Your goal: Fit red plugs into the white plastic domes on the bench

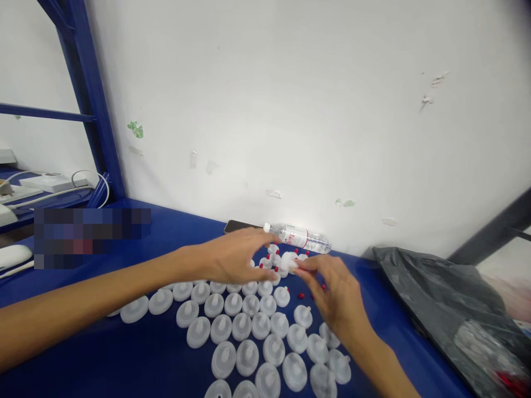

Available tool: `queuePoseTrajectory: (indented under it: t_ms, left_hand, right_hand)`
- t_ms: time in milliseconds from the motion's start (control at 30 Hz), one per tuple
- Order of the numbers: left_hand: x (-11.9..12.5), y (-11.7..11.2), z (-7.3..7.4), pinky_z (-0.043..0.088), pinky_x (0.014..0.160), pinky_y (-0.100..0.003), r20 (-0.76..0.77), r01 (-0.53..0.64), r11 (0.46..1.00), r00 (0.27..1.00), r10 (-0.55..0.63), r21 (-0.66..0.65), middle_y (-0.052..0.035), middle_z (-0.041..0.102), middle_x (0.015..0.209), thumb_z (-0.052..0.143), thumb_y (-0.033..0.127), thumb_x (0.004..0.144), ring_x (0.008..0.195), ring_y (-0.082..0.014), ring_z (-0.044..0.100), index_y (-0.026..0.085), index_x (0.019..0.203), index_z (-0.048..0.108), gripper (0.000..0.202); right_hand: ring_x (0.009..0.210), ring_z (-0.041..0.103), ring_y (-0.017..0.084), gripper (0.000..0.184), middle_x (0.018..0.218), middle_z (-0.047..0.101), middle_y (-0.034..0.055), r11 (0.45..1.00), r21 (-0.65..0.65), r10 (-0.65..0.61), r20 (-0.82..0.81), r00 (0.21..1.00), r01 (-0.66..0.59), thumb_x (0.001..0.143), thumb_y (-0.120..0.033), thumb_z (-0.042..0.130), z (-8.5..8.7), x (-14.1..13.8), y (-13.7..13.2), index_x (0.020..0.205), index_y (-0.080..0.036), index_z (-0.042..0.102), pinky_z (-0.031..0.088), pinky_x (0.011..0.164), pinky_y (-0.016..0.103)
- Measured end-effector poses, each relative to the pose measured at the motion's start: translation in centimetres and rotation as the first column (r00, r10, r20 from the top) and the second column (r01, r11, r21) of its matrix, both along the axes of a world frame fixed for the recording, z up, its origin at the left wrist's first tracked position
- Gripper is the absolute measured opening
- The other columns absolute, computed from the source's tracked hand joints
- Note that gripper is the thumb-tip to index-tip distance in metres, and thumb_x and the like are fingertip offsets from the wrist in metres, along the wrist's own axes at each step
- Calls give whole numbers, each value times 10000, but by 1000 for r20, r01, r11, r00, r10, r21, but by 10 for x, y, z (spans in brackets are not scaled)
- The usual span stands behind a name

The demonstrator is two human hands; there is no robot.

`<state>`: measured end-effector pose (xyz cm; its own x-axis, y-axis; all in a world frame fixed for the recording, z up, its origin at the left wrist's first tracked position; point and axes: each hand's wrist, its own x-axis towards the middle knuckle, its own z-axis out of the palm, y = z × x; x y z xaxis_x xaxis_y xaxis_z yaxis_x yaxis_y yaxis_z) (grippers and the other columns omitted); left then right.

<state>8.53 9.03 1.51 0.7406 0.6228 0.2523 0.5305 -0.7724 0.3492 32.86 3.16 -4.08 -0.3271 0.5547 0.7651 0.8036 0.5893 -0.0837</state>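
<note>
Round, translucent white caps (246, 357) with small spouts stand in rows across the blue surface. My right hand (338, 296) pinches one white spouted cap (289, 262) between thumb and fingertips at the back of the rows. Across from it, my left hand (236, 257) is open over the left part of the group, thumb and fingers apart with nothing between them. Around both hands' fingertips are several caps with red tips (276, 270). Loose on the blue surface, left of my right wrist, lies a small red tip (301, 296).
A clear plastic bottle (296, 236) lies along the wall, beside a dark phone (240, 226). To the right is a dark grey plastic bag (440, 293). White cables (53, 190) and a blue metal frame (97, 99) stand at the left.
</note>
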Motion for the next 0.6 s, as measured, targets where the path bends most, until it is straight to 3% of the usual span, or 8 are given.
queuePoseTrajectory:
  t_ms: [33,100,167,367,433,500,567,600]
  left_hand:
    - [5,-6,-2,499,992,-421,18,51,998,999,-52,48,-175,662,1332,761,442,856,1194,-321,631,146,1402,543,658]
    - [13,-14,-7,532,898,-381,1,114,982,993,-116,150,-140,729,1146,730,354,900,1054,-288,680,147,1208,657,379]
    - [19,-18,-11,536,789,-352,-79,114,964,992,-97,241,-104,746,979,701,299,927,917,-265,697,160,1029,709,172]
    - [24,-30,-12,467,626,-359,-241,45,945,970,36,324,-98,746,814,745,327,880,757,-280,690,149,868,729,179]
    - [22,-32,-7,410,566,-326,-210,11,967,977,45,255,-75,734,737,760,289,831,673,-246,664,168,810,733,126]
    - [19,-32,0,336,502,-290,-138,-27,994,990,41,102,-35,692,622,777,264,767,552,-182,590,177,727,729,108]
    - [15,-27,8,295,464,-263,-21,17,986,1000,-21,-168,-2,651,560,748,296,782,488,-130,517,172,694,727,153]
    - [14,-23,12,294,456,-250,51,77,941,997,-64,-331,1,663,583,718,323,816,493,-117,516,169,717,736,184]
  right_hand:
    - [821,673,184,106,900,738,8,999,5,42,1,999,-42,1012,-301,578,-1,-9,-3,969,-235,650,506,768,332]
    - [815,667,172,107,906,733,11,996,7,93,18,995,-93,1022,-274,556,-2,-20,-7,967,-234,638,508,762,320]
    - [792,658,166,118,882,725,14,995,0,100,59,993,-100,1025,-248,543,-2,-24,-8,954,-227,635,501,751,317]
    - [745,592,163,132,816,692,-7,999,-8,37,274,961,-36,1023,-171,513,-3,-16,-3,994,-216,633,420,789,356]
    - [753,571,174,182,790,675,-18,999,-26,51,346,937,-45,999,-102,494,0,-16,-4,954,-223,622,390,827,379]
    - [789,570,183,203,800,674,-26,998,-42,67,373,925,-55,963,-62,502,6,-17,-6,930,-229,613,364,873,398]
    - [817,573,182,211,829,683,-31,998,-33,69,347,935,-61,948,-53,511,14,-17,-9,944,-237,615,345,903,401]
    - [821,574,178,221,840,685,-34,997,-25,72,325,943,-67,949,-51,505,17,-17,-10,958,-240,618,340,910,398]
